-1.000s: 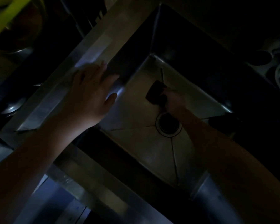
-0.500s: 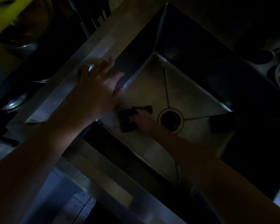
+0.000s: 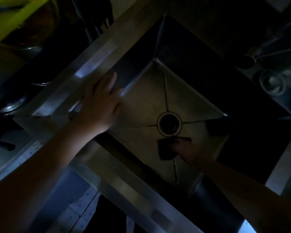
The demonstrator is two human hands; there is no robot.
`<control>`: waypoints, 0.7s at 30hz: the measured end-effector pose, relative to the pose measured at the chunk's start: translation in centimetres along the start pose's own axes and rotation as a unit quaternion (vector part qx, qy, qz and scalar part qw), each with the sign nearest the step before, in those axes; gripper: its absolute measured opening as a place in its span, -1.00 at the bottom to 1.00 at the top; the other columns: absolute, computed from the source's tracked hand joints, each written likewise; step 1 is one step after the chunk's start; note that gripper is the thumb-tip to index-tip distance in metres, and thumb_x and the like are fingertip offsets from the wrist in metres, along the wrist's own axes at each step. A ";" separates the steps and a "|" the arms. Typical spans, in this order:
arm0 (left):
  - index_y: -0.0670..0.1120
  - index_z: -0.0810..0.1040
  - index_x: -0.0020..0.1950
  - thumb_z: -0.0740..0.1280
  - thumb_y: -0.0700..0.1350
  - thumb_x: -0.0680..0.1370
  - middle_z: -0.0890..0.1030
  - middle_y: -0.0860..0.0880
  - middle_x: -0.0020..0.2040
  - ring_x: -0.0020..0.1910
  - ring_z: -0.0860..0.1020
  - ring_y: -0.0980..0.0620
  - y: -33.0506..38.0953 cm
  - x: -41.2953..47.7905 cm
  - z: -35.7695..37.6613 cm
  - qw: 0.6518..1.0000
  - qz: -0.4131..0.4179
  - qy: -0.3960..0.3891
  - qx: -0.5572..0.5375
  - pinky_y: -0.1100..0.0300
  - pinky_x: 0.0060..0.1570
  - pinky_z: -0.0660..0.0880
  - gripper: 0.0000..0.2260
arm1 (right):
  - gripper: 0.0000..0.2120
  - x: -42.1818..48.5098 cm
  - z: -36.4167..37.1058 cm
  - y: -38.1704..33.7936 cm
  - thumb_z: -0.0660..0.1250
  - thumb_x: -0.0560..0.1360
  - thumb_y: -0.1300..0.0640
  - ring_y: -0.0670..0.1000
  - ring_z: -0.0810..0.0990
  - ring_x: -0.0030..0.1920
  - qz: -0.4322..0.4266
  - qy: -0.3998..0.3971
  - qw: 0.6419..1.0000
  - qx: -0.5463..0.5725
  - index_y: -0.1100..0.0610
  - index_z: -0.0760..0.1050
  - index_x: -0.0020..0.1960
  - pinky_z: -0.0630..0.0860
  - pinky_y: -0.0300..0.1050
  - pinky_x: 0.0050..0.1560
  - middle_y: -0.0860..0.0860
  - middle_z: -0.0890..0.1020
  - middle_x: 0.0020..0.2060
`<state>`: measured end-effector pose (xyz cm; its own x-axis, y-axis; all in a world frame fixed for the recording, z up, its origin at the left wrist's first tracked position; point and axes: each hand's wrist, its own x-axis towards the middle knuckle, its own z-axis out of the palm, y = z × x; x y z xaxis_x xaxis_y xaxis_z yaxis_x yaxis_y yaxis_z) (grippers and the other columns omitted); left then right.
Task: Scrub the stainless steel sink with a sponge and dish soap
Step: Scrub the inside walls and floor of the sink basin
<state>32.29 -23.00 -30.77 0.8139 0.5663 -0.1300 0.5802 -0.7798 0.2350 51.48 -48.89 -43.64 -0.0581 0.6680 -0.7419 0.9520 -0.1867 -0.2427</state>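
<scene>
Dim overhead view of a stainless steel sink (image 3: 146, 101). At far left, a yellow-green object (image 3: 15, 12) crosses the upper corner. The left hand (image 3: 99, 105) lies palm down on the sink's left rim (image 3: 94, 56), fingers straight and together, fingertips reaching past the inner edge; it holds nothing. At the centre of the basin floor is the round drain (image 3: 169, 123), from which four creases run toward the corners. Just beside the drain, on its near side, the dark sponge (image 3: 165, 152) lies flat on the floor, held by the right hand (image 3: 187, 151), whose fingers curl over its right edge. Further right, a dark rectangular object (image 3: 218, 127) sits in the basin corner; what it is cannot be told. A round vessel (image 3: 272, 83) stands on the counter beyond.
</scene>
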 end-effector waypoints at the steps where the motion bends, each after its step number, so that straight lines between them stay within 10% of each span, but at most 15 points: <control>1: -0.05 0.40 0.34 0.27 -0.08 0.54 0.13 -0.18 0.53 0.50 0.09 -0.18 0.2 -0.6 0.1 1.000 -0.001 -0.009 -0.002 -0.21 0.38 0.09 -0.64 | -0.59 -0.7 0.0 0.0 0.06 0.60 0.22 0.00 0.20 0.47 0.024 0.006 1.000 0.013 0.08 0.28 0.44 0.25 -0.08 0.43 -0.01 0.30 0.47; 21: -0.02 0.42 0.32 0.24 -0.06 0.54 0.21 -0.13 0.50 0.46 0.22 -0.14 4.9 -9.4 0.3 0.999 -0.023 -0.034 -0.015 -0.18 0.31 0.24 -0.66 | -0.76 -5.9 4.7 -4.0 0.21 0.53 0.28 0.17 0.55 0.15 0.208 -0.028 0.917 0.339 0.35 0.53 0.12 0.39 -0.10 0.01 0.26 0.58 0.14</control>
<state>27.55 -32.25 -28.71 0.7872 0.5814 -0.2055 0.6166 -0.7445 0.2560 46.56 -55.49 -41.23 0.2348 0.4028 -0.8846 0.4911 -0.8346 -0.2497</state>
